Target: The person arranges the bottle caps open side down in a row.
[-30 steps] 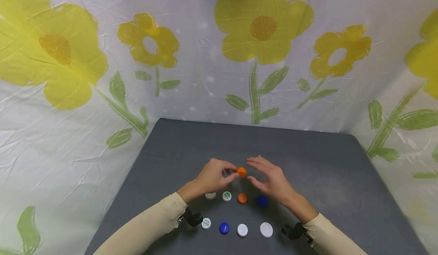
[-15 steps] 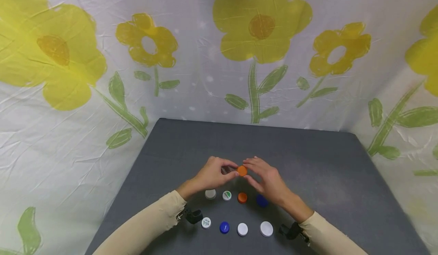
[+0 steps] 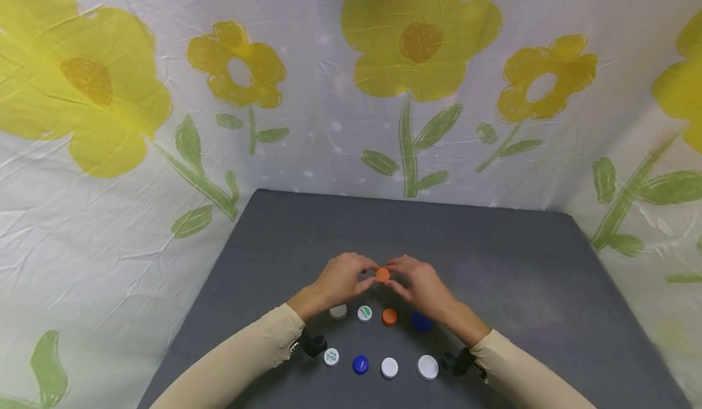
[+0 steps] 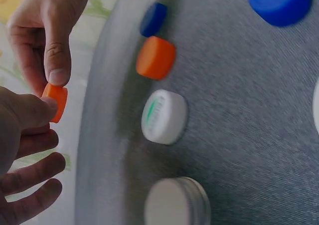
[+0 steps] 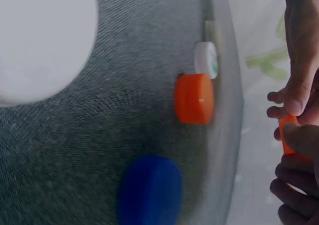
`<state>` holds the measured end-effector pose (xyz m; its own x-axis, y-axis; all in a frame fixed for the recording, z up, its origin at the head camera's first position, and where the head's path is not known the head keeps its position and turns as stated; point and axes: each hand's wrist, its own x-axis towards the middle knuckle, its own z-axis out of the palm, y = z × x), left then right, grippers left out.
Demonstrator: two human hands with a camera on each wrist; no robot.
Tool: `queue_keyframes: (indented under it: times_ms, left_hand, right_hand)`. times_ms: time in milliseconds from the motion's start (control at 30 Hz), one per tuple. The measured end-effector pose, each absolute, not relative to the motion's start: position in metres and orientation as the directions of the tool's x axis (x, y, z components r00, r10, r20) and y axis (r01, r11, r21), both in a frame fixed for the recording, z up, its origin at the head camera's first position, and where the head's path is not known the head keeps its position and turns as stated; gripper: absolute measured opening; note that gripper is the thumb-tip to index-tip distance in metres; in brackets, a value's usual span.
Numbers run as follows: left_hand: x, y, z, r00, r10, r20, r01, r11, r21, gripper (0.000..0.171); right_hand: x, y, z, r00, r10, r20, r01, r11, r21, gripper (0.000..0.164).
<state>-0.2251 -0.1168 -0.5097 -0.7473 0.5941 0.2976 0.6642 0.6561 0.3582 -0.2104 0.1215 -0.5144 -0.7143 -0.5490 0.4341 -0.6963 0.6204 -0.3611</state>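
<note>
Between my two hands, raised above the grey table, is an orange bottle cap (image 3: pixel 382 275). My left hand (image 3: pixel 337 281) pinches its left side with thumb and fingers. From the opposite side my right hand (image 3: pixel 425 284) pinches it too, its thumb on the edge of the cap (image 4: pixel 61 98) in the left wrist view. Nearer me, a row of caps lies below the hands: a white cap (image 3: pixel 338 312), a white cap with a green print (image 3: pixel 364 314), a second orange cap (image 3: pixel 389 317) and a dark blue cap (image 3: pixel 421 321).
A front row holds a printed white cap (image 3: pixel 331 357), a blue cap (image 3: pixel 360 364), a plain white cap (image 3: pixel 389 368) and a larger white cap (image 3: pixel 428 367). The grey table (image 3: pixel 493 250) meets a flower-patterned curtain (image 3: pixel 312 122) at the back and sides.
My right hand has come left from beside the orange cap and now pinches it as well. The held cap has turned its round face toward the head camera. The caps on the table stay put.
</note>
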Motion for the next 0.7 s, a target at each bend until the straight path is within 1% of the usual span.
queue_keyframes:
  times_ms: [233,400,567,700]
  left_hand:
    - [-0.230,-0.114,-0.532,-0.774,0.596,0.213,0.633,0.715,0.299,0.022]
    - [-0.231,-0.110,-0.539,-0.776,0.602,0.189,0.631,0.734,0.253,0.016]
    - [-0.230,-0.105,-0.544,-0.764,0.623,0.166,0.644,0.751,0.146,0.005]
    - [-0.229,-0.102,-0.548,-0.752,0.637,0.171,0.653,0.755,0.057,0.009]
  right_hand:
    - [-0.216,0.114,-0.529,-0.741,-0.593,0.315,-0.671,0.660,-0.338,0.024]
    - [-0.217,0.111,-0.534,-0.749,-0.603,0.274,-0.662,0.671,-0.334,0.020]
    - [-0.217,0.109,-0.537,-0.746,-0.614,0.258,-0.666,0.674,-0.320,0.014]
    - [-0.216,0.108,-0.539,-0.735,-0.630,0.251,-0.678,0.673,-0.296,0.010]
